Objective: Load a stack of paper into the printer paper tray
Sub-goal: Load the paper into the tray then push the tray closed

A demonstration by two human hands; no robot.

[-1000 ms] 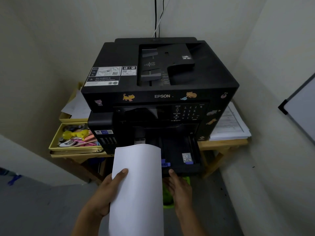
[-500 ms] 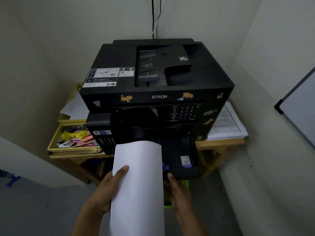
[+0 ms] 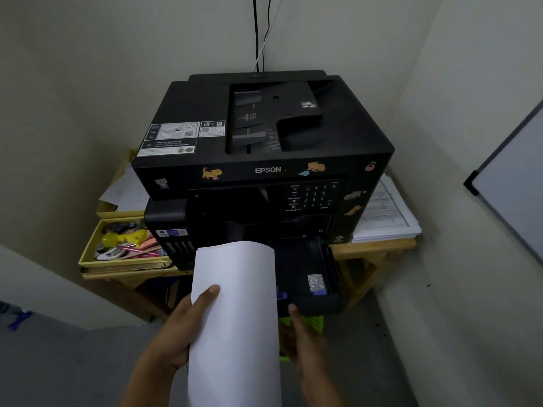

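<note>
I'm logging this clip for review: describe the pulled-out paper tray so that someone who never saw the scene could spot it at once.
Find the black printer on the wooden table in the corner. At its bottom front the paper tray juts out toward the person, beside the white paper. Unlike the yellow box of pens to the left, it is black, with purple tabs.

The paper stack (image 3: 235,318) runs off the bottom edge and blocks the left half of the pulled-out tray (image 3: 308,277), so whatever's in there is hidden. Most of the right hand (image 3: 305,339) tucks behind the sheets. Print on the printer's top label (image 3: 170,139) is too tiny to read.
</note>
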